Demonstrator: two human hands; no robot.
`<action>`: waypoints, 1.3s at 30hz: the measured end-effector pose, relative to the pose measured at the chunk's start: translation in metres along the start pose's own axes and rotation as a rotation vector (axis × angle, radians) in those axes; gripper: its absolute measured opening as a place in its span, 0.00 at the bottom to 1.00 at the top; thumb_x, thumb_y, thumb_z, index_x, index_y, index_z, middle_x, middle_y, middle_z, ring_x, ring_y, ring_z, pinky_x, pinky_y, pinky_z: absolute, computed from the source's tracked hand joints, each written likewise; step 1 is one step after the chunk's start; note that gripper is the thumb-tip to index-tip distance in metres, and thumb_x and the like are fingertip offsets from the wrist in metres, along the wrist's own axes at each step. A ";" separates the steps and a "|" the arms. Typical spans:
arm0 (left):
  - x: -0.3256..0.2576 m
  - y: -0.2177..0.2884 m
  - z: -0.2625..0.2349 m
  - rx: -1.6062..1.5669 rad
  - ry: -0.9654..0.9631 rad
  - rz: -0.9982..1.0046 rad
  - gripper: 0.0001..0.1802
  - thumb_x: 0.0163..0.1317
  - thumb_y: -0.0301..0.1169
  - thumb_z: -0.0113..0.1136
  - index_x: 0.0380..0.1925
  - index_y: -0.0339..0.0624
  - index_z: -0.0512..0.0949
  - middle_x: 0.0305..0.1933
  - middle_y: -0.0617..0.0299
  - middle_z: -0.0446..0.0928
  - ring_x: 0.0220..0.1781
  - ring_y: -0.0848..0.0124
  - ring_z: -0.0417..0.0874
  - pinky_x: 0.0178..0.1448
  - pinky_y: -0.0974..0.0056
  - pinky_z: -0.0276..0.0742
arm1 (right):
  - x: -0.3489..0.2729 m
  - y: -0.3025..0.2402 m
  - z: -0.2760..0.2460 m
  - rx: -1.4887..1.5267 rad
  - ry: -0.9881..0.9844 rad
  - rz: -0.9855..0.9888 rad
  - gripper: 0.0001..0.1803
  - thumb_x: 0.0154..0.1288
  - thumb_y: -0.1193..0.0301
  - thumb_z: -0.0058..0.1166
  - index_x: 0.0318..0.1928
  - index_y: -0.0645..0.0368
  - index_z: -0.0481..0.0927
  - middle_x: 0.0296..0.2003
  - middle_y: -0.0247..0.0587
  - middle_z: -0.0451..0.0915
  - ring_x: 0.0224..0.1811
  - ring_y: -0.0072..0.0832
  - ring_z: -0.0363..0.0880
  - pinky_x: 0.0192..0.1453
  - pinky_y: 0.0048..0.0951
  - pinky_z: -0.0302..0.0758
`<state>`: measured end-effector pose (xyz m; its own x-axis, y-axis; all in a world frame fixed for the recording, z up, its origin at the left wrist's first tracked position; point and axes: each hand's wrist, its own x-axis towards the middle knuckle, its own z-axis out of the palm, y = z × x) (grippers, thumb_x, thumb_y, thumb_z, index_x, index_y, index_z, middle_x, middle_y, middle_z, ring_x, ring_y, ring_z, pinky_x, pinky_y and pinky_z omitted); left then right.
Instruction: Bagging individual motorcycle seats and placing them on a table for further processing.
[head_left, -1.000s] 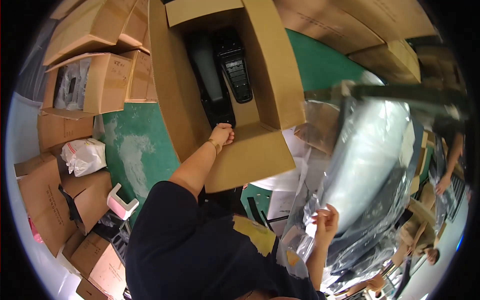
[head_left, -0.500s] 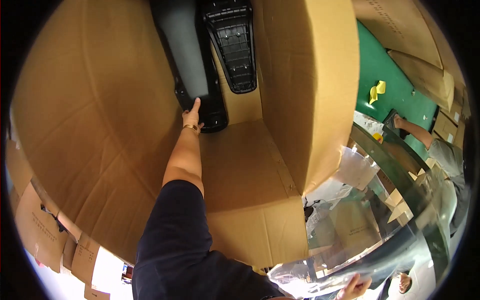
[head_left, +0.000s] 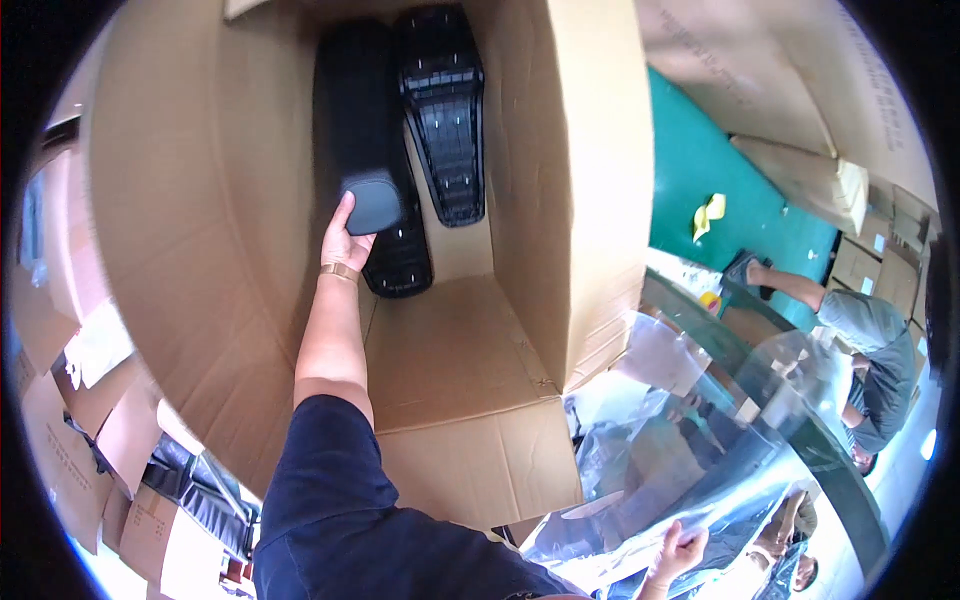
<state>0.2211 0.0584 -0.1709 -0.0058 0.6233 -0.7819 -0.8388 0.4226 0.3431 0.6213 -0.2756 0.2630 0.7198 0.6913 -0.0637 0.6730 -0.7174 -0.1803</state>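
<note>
The large open corrugated cardboard box (head_left: 200, 200) is plain tan-brown inside. The two long ribbed plastic parts (head_left: 440, 120) in it are black, and the rounded pad (head_left: 373, 200) at the left hand (head_left: 345, 240) is dark grey. The floor (head_left: 700, 170) is green, the crumpled scrap (head_left: 708, 213) on it yellow. The sleeve (head_left: 330, 490) is dark navy.

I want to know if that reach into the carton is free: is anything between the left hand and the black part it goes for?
Nothing visible: the left hand already touches the black part inside the open cardboard carton.
</note>
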 end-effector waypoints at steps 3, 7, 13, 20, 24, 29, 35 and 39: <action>-0.016 0.048 0.053 0.013 0.026 0.017 0.21 0.54 0.37 0.67 0.47 0.45 0.75 0.48 0.63 0.78 0.53 0.67 0.76 0.59 0.61 0.71 | 0.004 -0.004 0.006 -0.007 0.057 -0.015 0.25 0.51 0.63 0.67 0.18 0.56 0.60 0.16 0.29 0.57 0.19 0.23 0.54 0.22 0.28 0.56; -0.057 0.099 0.106 0.121 -0.032 0.085 0.20 0.54 0.36 0.67 0.47 0.46 0.75 0.46 0.66 0.78 0.50 0.71 0.77 0.54 0.63 0.72 | 0.011 -0.013 0.007 -0.097 0.066 -0.092 0.26 0.45 0.65 0.69 0.17 0.56 0.59 0.14 0.36 0.58 0.16 0.32 0.56 0.21 0.33 0.58; -0.231 0.077 0.095 0.225 -0.158 0.039 0.23 0.57 0.35 0.63 0.52 0.41 0.72 0.52 0.61 0.76 0.54 0.69 0.75 0.57 0.63 0.70 | 0.009 -0.011 0.006 -0.077 0.129 -0.100 0.27 0.43 0.63 0.70 0.16 0.57 0.59 0.14 0.39 0.61 0.16 0.39 0.60 0.22 0.35 0.62; -0.421 0.131 0.042 0.466 -0.445 -0.013 0.29 0.58 0.36 0.63 0.56 0.32 0.67 0.53 0.56 0.75 0.54 0.65 0.77 0.61 0.60 0.70 | 0.011 -0.011 -0.007 0.082 -0.083 0.020 0.21 0.49 0.58 0.67 0.19 0.57 0.69 0.18 0.39 0.74 0.20 0.35 0.72 0.28 0.32 0.70; -0.508 0.158 0.039 0.693 -0.601 -0.003 0.32 0.51 0.35 0.69 0.53 0.32 0.70 0.50 0.57 0.77 0.50 0.67 0.78 0.57 0.61 0.72 | -0.013 -0.022 -0.015 0.168 0.025 -0.080 0.16 0.53 0.58 0.63 0.29 0.59 0.78 0.22 0.39 0.78 0.27 0.32 0.79 0.33 0.28 0.74; -0.607 0.171 0.052 1.337 -0.718 0.107 0.36 0.43 0.37 0.75 0.51 0.32 0.72 0.48 0.59 0.78 0.49 0.71 0.77 0.52 0.65 0.72 | -0.054 -0.097 -0.015 1.451 -0.785 0.100 0.41 0.62 0.44 0.49 0.68 0.52 0.53 0.58 0.54 0.66 0.57 0.38 0.71 0.55 0.38 0.72; -0.660 0.085 0.065 2.138 -1.035 1.074 0.38 0.40 0.34 0.71 0.54 0.31 0.69 0.52 0.47 0.72 0.45 0.56 0.78 0.49 0.60 0.75 | -0.072 -0.168 -0.015 2.069 -0.994 -0.147 0.46 0.59 0.37 0.45 0.69 0.48 0.48 0.60 0.41 0.65 0.61 0.36 0.65 0.65 0.43 0.63; -0.652 0.052 0.055 2.211 -0.915 1.513 0.39 0.40 0.31 0.64 0.56 0.29 0.66 0.56 0.46 0.69 0.39 0.57 0.76 0.42 0.58 0.73 | -0.104 -0.185 -0.053 2.108 -0.730 -0.152 0.38 0.57 0.51 0.59 0.63 0.55 0.60 0.52 0.40 0.72 0.54 0.33 0.72 0.60 0.38 0.68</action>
<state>0.2117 -0.2898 0.3858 0.7723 0.6104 0.1759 0.5778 -0.7901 0.2048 0.4308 -0.2192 0.3552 0.1932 0.9757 -0.1031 -0.7517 0.0797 -0.6547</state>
